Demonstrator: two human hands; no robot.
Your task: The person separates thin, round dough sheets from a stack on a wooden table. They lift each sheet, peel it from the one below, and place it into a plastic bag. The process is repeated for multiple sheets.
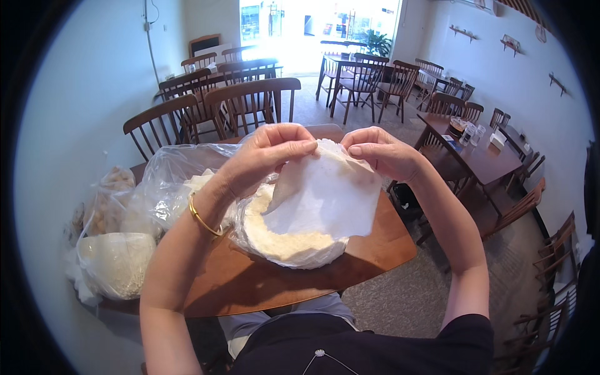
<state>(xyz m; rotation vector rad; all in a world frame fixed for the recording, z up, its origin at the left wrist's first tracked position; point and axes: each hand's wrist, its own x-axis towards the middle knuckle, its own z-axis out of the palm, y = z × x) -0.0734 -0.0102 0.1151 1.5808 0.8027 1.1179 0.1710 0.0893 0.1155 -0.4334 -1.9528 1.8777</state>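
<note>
A thin, pale, translucent sheet (328, 197), which looks like a dough wrapper, hangs between my raised hands. My left hand (281, 143) pinches its upper left edge between thumb and fingers. The upper right edge is pinched by my right hand (377, 150). Below and partly hidden by the sheet lies a round stack of similar cream-coloured sheets (295, 246), with clear plastic around its side, on the brown wooden table (234, 286).
On the table's left are a clear plastic bag (164, 164) with pale pieces, a bag of light brown round items (110, 201) and a full pale bag (117, 262). Wooden chairs (253, 96) stand beyond; another table (492, 161) is at the right.
</note>
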